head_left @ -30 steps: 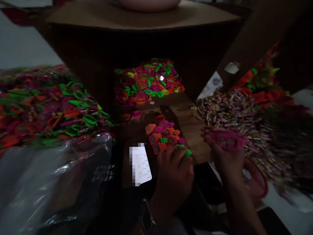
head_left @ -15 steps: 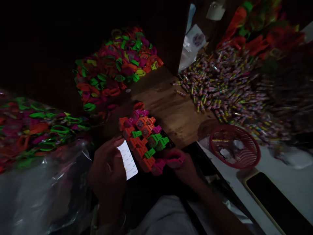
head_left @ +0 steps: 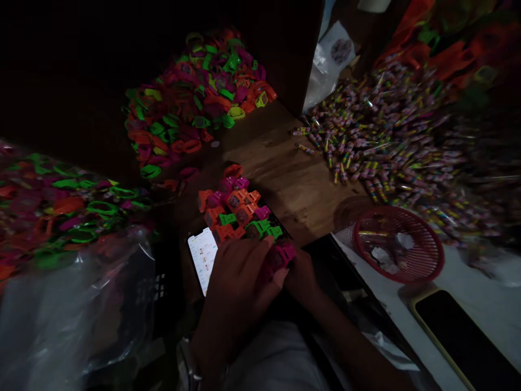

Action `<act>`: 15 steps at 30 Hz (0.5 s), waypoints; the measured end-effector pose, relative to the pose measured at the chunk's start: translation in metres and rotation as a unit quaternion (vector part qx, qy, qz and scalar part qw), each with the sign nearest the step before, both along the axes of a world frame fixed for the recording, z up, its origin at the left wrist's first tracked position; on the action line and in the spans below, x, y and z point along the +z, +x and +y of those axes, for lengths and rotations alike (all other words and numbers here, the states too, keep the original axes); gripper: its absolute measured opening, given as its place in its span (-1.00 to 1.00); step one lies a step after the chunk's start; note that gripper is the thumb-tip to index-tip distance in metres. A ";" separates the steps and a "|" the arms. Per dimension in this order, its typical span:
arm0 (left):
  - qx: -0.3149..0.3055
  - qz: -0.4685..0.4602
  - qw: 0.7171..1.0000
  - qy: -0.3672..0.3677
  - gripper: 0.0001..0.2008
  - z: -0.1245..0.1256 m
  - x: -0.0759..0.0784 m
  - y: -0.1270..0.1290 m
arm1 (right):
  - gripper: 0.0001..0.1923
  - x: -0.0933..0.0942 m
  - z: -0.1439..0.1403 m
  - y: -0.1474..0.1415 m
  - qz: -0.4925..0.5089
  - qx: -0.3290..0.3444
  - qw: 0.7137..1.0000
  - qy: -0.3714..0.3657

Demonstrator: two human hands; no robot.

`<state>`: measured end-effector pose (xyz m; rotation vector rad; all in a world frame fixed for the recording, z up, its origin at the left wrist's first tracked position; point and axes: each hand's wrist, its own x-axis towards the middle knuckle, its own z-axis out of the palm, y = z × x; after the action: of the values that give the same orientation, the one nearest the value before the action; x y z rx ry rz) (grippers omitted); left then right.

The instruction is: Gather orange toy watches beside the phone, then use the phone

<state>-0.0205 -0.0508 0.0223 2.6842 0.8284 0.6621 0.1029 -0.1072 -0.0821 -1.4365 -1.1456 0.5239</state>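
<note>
Both hands meet low over the table (head_left: 293, 190): left hand (head_left: 238, 279) curled on the near edge of the block of toy watches (head_left: 240, 209), right hand (head_left: 301, 277) pinching a pink watch (head_left: 280, 255) against it. I judge the loose heap of watches (head_left: 195, 103) beyond them could slide into the block. Just left of my left hand, the lit phone (head_left: 202, 258) risks a knock. Smallest worry: the pink watch slipping, since dim light hides my fingertips.

Toy watch (head_left: 280, 255) between my fingers: pink. Watches (head_left: 238, 209) stacked ahead of me: orange, green, pink. Basket (head_left: 423, 269): red mesh. Sweets (head_left: 386, 146): multicoloured striped wrappers. Tabletop (head_left: 293, 184): brown wood.
</note>
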 end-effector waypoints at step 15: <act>0.052 -0.032 0.997 0.039 -0.67 -0.003 -0.014 0.000 | -0.86 0.020 0.009 0.000 -0.002 0.038 0.996 -0.079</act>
<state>-0.0205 -0.0534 0.0078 2.6877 0.9505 0.8165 0.1027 -0.0978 -0.0617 -1.5344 -1.1859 0.6782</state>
